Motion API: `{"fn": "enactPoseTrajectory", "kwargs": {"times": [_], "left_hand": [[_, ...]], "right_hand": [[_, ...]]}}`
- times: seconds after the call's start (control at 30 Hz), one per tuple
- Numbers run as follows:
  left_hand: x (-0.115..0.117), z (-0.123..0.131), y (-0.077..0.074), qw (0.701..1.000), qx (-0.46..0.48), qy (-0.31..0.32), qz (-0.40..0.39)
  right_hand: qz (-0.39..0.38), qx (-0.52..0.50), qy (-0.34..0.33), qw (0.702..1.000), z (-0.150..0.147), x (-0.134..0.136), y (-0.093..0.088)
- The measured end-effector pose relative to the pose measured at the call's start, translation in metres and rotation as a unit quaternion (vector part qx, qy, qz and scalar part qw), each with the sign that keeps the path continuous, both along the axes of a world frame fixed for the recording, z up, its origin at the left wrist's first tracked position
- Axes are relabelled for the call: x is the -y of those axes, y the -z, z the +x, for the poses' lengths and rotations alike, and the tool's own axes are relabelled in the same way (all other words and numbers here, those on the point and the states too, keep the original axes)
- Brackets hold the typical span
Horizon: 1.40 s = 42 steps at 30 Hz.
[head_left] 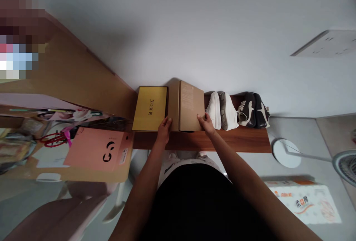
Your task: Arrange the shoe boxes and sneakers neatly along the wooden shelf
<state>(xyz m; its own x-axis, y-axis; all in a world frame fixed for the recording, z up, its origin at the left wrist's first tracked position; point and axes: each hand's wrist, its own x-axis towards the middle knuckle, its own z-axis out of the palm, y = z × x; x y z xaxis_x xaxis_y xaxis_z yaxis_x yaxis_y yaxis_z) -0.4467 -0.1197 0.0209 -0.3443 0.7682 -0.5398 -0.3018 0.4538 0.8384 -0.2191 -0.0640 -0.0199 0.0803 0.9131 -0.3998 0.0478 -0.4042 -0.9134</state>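
Observation:
Between my two hands is a brown cardboard shoebox (pixel 191 103) on a dark wooden shelf (pixel 233 139). My left hand (pixel 165 127) grips its lower left edge, fingers closed. On the opposite side, my right hand (pixel 206 123) holds the lower right corner with thumb on top. A yellow box (pixel 150 108) marked MMOK lies directly to the left, close to my left fingers. White sneakers (pixel 221 111) stand just right of my right hand. Farther right on the same shelf is a pair of black and cream shoes (pixel 253 111).
At left, a desk (pixel 83 174) bears a pink box (pixel 96 148), papers and red-handled scissors. A pink chair (pixel 80 211) stands before it. On the floor at right are a white printed carton (pixel 306 202) and a fan (pixel 345 166) with a round base.

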Motion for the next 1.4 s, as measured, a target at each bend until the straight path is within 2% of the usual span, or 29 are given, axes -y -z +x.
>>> {"fn": "enactPoseTrajectory", "kwargs": {"times": [0.2,0.4,0.67,0.8,1.23,1.4], "left_hand": [[0.002,0.000,-0.012,0.997,0.078,-0.011,0.017],[-0.001,0.008,-0.014,1.000,0.020,-0.002,0.009],[0.001,0.020,-0.012,0.997,-0.027,-0.013,0.078],[0.003,0.022,-0.008,0.993,-0.055,0.002,0.105],[0.006,0.039,0.009,0.985,-0.127,0.012,0.117],[0.006,0.037,0.024,0.985,-0.139,-0.015,0.096]], "right_hand": [[0.011,0.014,-0.024,1.000,-0.012,0.004,0.011],[0.022,0.091,-0.078,0.993,-0.026,-0.001,0.003],[-0.040,-0.068,-0.101,0.992,-0.044,0.010,-0.034],[-0.022,-0.138,-0.126,0.982,-0.046,0.017,-0.043],[-0.020,-0.137,-0.117,0.983,-0.036,0.019,-0.026],[-0.012,-0.108,-0.126,0.986,-0.027,0.020,-0.024]]}}
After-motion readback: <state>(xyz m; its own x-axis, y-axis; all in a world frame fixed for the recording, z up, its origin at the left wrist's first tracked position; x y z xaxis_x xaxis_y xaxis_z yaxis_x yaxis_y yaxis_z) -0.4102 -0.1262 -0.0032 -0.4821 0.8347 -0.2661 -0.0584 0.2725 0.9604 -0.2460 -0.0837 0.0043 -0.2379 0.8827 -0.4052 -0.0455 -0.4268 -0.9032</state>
